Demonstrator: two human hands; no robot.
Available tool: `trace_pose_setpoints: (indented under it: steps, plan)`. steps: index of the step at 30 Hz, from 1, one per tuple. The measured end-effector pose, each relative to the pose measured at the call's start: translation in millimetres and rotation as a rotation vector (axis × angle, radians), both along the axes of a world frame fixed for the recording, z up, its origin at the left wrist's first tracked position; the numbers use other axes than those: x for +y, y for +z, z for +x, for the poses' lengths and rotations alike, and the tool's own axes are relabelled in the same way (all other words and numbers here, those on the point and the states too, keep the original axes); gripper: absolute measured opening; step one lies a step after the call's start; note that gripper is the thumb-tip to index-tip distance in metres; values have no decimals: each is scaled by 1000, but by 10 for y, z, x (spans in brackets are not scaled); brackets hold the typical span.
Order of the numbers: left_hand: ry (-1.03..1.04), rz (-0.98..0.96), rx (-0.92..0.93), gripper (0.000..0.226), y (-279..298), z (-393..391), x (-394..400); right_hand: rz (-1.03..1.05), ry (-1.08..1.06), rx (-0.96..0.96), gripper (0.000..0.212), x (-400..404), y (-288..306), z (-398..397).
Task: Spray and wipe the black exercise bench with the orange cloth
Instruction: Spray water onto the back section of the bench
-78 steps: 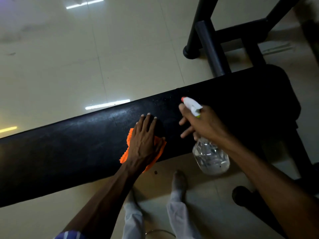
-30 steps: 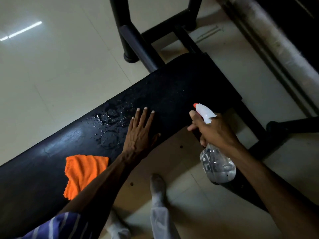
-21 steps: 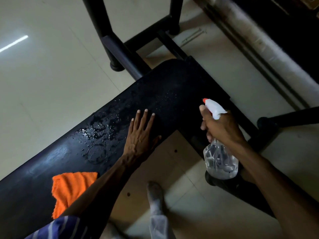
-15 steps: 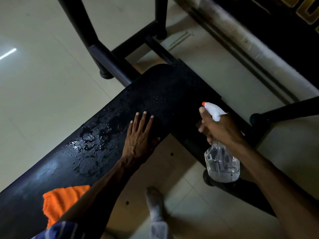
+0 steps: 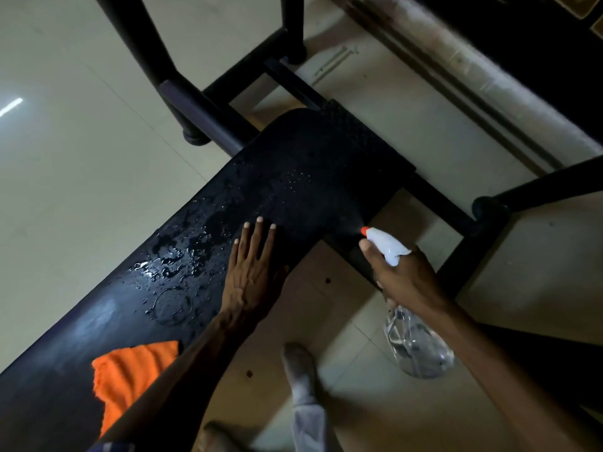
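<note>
A: Going left to right, what sits where?

B: The orange cloth point(image 5: 130, 375) lies on the black exercise bench point(image 5: 310, 171) near its 7 o'clock end, partly behind the forearm. The left hand point(image 5: 251, 275) rests flat on the pad at centre, fingers point(image 5: 259, 236) spread and grasping nothing. At 3 o'clock of it, the right hand point(image 5: 403, 277) is clenched around the neck of the spray bottle point(image 5: 417, 344), nozzle aimed toward 11 o'clock at the bench's far end.

A: So the cloth is out of reach of those fingers?

B: Apart from them, yes: it lies toward 7 o'clock of the left hand, back along the forearm. Droplets point(image 5: 169, 265) pool at 9 o'clock of the hand.

A: What might go wrong?

B: I'd judge 2 things. The flat palm could slide if it shifts onto the wet patch, and mist fired off the bench edge could wet the tiled floor point(image 5: 81, 132) near the foot point(image 5: 298, 363).
</note>
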State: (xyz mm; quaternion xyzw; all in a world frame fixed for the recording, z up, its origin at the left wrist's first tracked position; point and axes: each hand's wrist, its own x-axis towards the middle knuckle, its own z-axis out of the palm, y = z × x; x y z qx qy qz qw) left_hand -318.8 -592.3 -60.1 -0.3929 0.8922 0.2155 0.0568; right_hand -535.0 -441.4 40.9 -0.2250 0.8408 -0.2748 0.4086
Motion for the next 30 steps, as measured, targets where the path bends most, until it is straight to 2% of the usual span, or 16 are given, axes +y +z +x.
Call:
trace_pose_setpoints:
  steps: [1, 4, 6, 11, 14, 16, 18, 21, 23, 26, 28, 30]
  plan:
    - [10, -1, 1, 81, 6, 87, 36, 19, 12, 22, 62, 10, 4, 102]
    - [52, 7, -3, 82, 8, 355, 161, -48, 28, -18, 36, 28, -46, 426]
    - [97, 20, -11, 83, 15, 541, 235, -55, 27, -45, 31, 13, -67, 603]
    - [187, 7, -50, 80, 15, 984, 347, -72, 180, 22, 40, -7, -125, 1025]
    - [245, 9, -61, 78, 15, 1186, 394, -11, 173, 58, 39, -1, -156, 1294]
    - [266, 6, -95, 79, 18, 1305, 416, 67, 219, 6, 48, -7, -153, 1430]
    - [287, -2, -115, 79, 28, 1411, 429, 48, 280, -86, 55, -23, -154, 1574]
    - [319, 12, -116, 79, 61, 1550, 418, 35, 346, 40, 44, -66, -172, 1753]
    - [336, 19, -107, 79, 81, 1657, 402, 79, 378, 9, 45, -99, -167, 1853]
    - [385, 18, -66, 77, 143, 1818, 380, 77, 370, -33, 35, -130, -140, 2000]
    - [434, 27, -31, 77, 190, 1913, 339, 35, 299, 68, 51, -186, -125, 2082]
    - [477, 37, -31, 78, 210, 2010, 275, 39, 339, 20, 47, -289, -106, 2161]
